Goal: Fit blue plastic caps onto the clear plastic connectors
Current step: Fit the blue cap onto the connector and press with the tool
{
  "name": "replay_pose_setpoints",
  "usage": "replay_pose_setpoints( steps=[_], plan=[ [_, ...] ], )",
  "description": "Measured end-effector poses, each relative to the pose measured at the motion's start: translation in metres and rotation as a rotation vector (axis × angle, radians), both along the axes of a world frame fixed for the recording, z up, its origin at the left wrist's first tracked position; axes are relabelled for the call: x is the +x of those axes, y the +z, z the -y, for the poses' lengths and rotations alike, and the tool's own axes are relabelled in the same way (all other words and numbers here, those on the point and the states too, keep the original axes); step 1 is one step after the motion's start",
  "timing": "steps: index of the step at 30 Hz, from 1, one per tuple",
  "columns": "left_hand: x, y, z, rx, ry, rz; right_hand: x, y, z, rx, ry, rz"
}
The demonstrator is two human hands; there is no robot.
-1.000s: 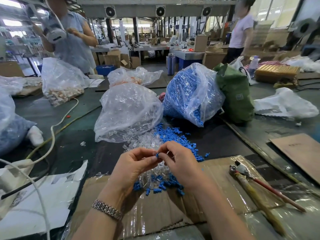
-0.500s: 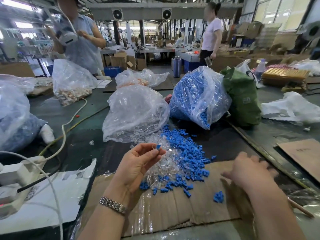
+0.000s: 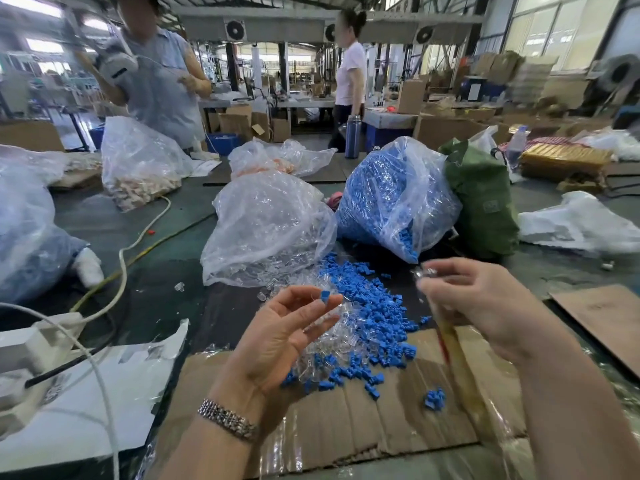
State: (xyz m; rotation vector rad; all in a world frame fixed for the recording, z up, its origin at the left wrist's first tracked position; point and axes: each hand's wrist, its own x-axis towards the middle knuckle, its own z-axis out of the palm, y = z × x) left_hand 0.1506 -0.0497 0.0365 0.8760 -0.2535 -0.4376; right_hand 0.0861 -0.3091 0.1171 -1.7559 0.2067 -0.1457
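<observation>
Where hands (image 3: 381, 317) hover, bulging bags (image 3: 270, 226).

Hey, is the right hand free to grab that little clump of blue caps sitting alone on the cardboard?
Probably not straight away. The right hand already pinches a clear connector at its fingertips. The clump of blue caps lies uncovered on the cardboard just below it, so the path itself looks free.

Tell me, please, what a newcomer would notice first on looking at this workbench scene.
Most striking is the heap of loose blue caps spilling across the middle of the table from the clear bag of blue caps behind it. In front, the left hand pinches one blue cap at its fingertips, while the right hand holds a clear connector raised beside it.
</observation>
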Motion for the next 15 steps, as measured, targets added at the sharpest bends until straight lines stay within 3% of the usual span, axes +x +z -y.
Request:
replay_pose_setpoints(
  steps=[3,6,15],
  plan=[
    [-0.004,0.003,0.007,-0.073,-0.07,0.043,0.018,0.005,-0.033,0.385,0.228,0.03],
    [-0.008,0.006,0.008,-0.148,-0.07,0.063,0.034,-0.006,-0.063,0.529,0.269,0.057],
    [-0.003,0.009,0.0,-0.164,-0.04,0.111,0.052,-0.042,-0.085,0.467,0.174,0.046]
  ],
)
